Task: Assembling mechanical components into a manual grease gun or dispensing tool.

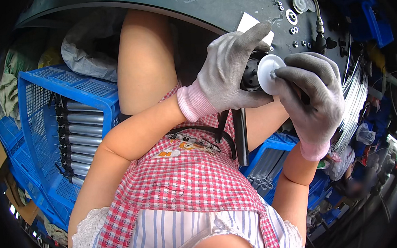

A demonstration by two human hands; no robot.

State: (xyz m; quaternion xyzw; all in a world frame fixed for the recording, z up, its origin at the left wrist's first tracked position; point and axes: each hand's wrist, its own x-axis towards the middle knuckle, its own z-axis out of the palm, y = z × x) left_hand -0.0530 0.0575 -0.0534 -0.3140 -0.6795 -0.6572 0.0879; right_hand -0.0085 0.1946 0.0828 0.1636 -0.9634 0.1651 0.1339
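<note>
My left hand (229, 68), in a grey-palmed glove with a pink cuff, is wrapped round a round black part (248, 78) with small holes in its face. Its thumb and fingers curve around the part's edge. Right beside that face, my right hand (316, 93), gloved the same way, pinches a translucent white plastic disc (265, 71) by its raised centre. The disc overlaps part of the black face; whether the two touch I cannot tell. Behind the hands, a white card (247, 22) lies on the dark table.
The dark table (183, 8) has a curved near edge. Washers and small nuts (293, 30) lie on it, with several white discs (300, 3) farther back. A blue crate (38, 105) at left holds metal tubes (84, 130). Another blue crate (280, 140) and thin metal rods (354, 98) are at right.
</note>
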